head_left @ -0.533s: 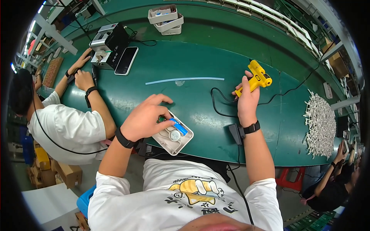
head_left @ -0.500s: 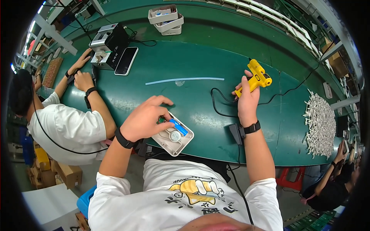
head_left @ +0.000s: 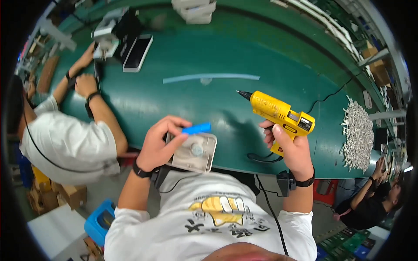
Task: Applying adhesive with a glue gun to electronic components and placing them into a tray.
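My left hand [head_left: 159,141] pinches a blue cylindrical battery [head_left: 198,128] between thumb and fingers, lifted above a white plastic casing [head_left: 210,160]. Inside that casing sits a round whitish part [head_left: 197,150]; the casing's left side is partly behind my hand. In my right hand [head_left: 297,152] is a yellow hot glue gun [head_left: 271,107], my fingers wrapped round its handle. Its dark nozzle points left, toward the space above the casing. Whether a finger presses the trigger is hard to see.
A long pale-blue stick [head_left: 226,76] lies across the green table [head_left: 187,98]. Beyond it at left are a phone [head_left: 138,53] and a black machine [head_left: 116,37]. Stacked white trays [head_left: 194,9] stand far back. Small white pieces [head_left: 358,135] are heaped at right. A co-worker [head_left: 72,132] sits at left.
The glue gun has come nearer and left, turning so its nozzle points left. My left hand has raised the blue battery out of the casing. The view has shifted slightly.
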`<state>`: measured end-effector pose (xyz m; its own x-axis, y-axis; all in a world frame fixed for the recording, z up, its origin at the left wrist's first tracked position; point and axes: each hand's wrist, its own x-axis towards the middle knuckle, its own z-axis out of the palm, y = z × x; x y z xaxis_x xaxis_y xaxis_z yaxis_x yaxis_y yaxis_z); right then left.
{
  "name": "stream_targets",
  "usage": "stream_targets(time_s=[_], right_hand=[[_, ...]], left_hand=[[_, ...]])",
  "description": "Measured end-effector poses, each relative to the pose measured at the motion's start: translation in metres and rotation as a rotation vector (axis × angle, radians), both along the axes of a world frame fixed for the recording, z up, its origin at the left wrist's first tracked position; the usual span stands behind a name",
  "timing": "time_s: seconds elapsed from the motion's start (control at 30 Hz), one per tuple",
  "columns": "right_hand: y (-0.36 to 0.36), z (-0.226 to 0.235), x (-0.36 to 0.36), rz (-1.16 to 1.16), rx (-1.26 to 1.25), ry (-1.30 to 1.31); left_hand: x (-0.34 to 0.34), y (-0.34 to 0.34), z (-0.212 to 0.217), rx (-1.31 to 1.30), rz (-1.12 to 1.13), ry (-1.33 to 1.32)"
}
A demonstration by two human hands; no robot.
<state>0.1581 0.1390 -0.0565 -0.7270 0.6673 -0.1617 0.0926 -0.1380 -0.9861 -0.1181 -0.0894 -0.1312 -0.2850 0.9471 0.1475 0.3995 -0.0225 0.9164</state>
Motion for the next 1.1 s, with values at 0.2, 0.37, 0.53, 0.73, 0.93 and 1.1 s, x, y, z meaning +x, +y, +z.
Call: stream_targets(time_s=[0.2,0.37,0.53,0.73,0.93,1.1], right_hand=[[-0.043,0.001,0.001,0.114,-0.045,-0.145],[-0.059,-0.007,-0.017,0.245,0.067,-0.161],[-0.067,-0.015,-0.031,0.366,0.208,-0.259],[-0.075,-0.021,-0.043,0.328,0.319,-0.316],[-0.072,-0.017,-0.035,0.334,0.16,-0.334],[-0.069,-0.014,-0.016,0.269,0.073,-0.386]], left_hand=[[0.05,0.017,-0.034,0.276,0.407,-0.352],[0.056,0.015,-0.04,0.438,0.499,-0.416],[0.059,0.011,-0.042,0.455,0.496,-0.389],[0.061,0.01,-0.044,0.416,0.49,-0.363],[0.062,0.009,-0.045,0.421,0.505,-0.359],[0.06,0.006,-0.04,0.465,0.542,-0.247]])
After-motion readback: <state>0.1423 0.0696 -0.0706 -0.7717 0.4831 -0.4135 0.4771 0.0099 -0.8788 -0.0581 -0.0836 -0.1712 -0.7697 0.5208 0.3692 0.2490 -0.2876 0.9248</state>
